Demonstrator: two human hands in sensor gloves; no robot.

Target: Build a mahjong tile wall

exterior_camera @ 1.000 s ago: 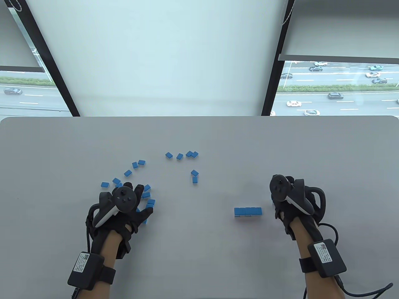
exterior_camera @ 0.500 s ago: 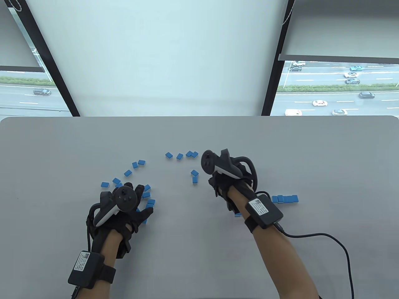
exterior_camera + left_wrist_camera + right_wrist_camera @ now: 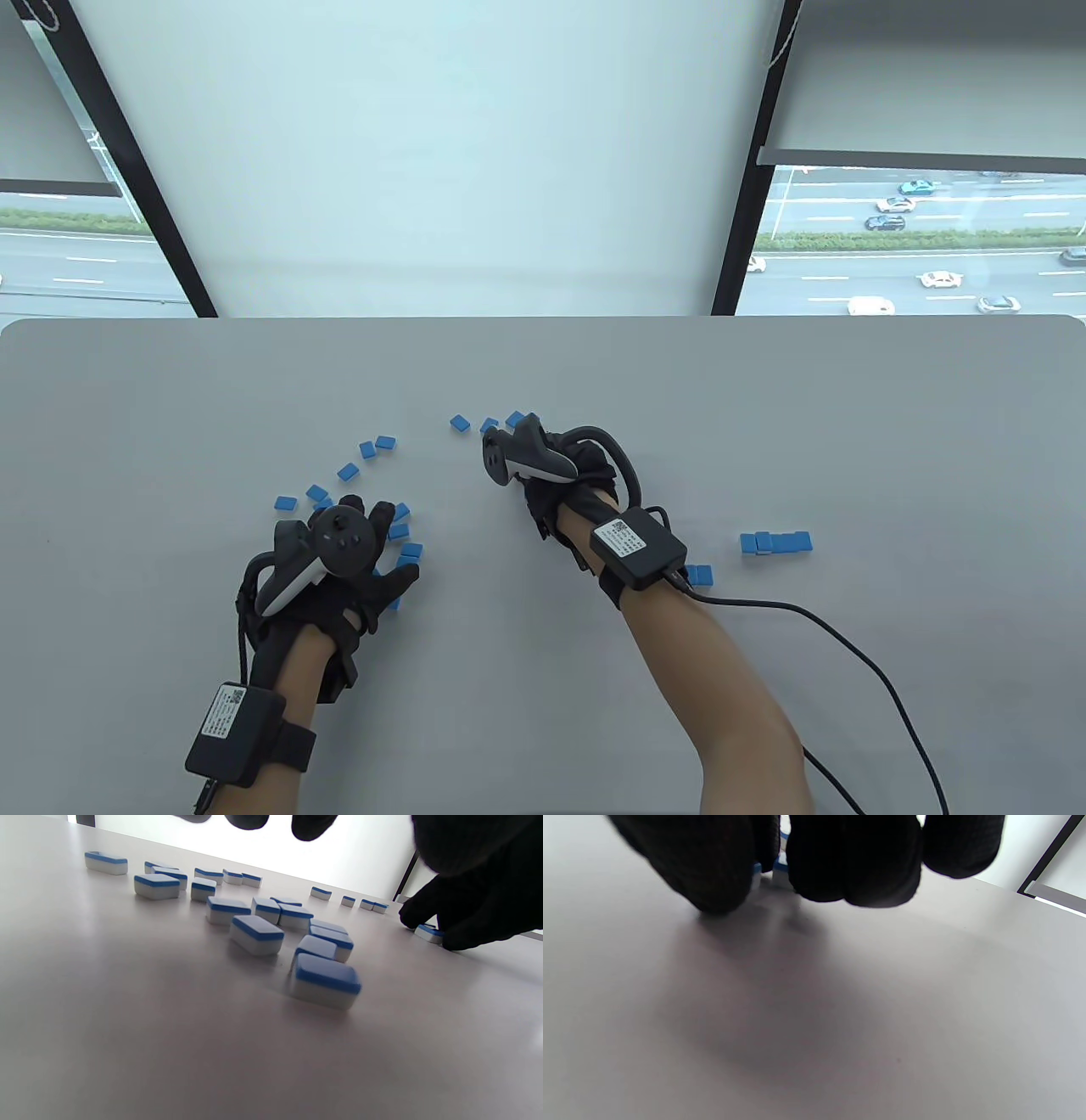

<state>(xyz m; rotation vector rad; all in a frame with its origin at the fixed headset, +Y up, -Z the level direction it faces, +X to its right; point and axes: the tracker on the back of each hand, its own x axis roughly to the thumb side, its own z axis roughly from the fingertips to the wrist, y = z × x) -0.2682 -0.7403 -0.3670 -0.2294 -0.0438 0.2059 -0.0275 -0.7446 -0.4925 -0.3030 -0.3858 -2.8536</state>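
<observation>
Pinched, by the look of it, between thumb and fingers [image 3: 852, 866] of the right hand [image 3: 560, 475]: one loose tile [image 3: 429, 933], face down, blue back up, flat on the table [image 3: 543, 365]. Seen in the right wrist view only as a sliver of blue and white between the fingertips. Gripped low and by the sides, probably so as to lift it without flipping it.

Just beyond that grip, further from the person: three more strays [image 3: 488, 424] of the same kind, within easy reach for later picks.

Off behind the right wrist, towards the person's right: a short row [image 3: 776, 542] of tiles set edge to edge, and nearer the forearm a second stretch of row [image 3: 700, 576], partly hidden by the wrist pack. Presumably the wall in progress, and the likely destination for the pinched tile. Kept well apart from the scatter, perhaps to avoid knocking it.

To the left of the grip: the tile cluster [image 3: 271, 933], many pieces lying at odd angles. Spread over its near part, the left hand [image 3: 339, 560], fingers relaxed and holding nothing, fingertips hanging clear of the surface in the left wrist view. Possibly parked there to corral the heap.
</observation>
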